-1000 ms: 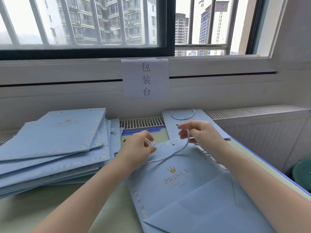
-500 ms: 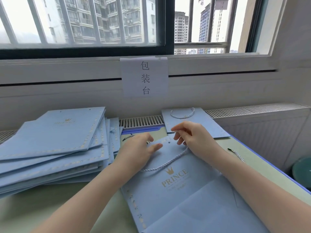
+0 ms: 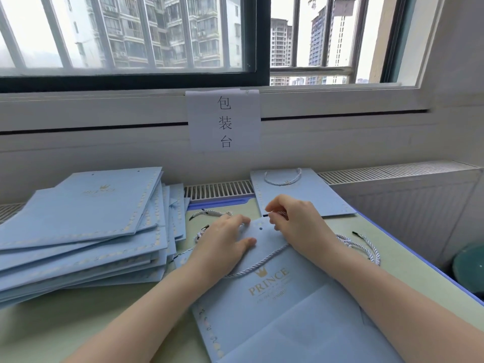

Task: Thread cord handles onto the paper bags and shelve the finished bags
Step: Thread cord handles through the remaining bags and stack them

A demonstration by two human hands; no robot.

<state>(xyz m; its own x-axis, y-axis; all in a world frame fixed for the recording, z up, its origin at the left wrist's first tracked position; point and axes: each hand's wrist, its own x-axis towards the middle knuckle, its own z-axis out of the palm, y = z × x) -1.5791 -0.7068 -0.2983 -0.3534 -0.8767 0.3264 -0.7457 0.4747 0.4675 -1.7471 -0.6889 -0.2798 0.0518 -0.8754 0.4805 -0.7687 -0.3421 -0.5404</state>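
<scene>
A flat light-blue paper bag printed PRINCE lies on the table in front of me. My left hand presses flat on its top edge, fingers straight, beside a punched hole. My right hand pinches the black tip of a twisted white-blue cord just above that hole. The cord loops across the bag under both hands.
A tall stack of flat blue bags fills the left. One bag with a cord handle lies at the back by the radiator grille. Loose cords lie right of the bag, more behind my left hand. A teal stool stands at the right.
My left hand has flattened onto the bag's top edge. My right hand has brought the cord's black tip up near the punched hole.
</scene>
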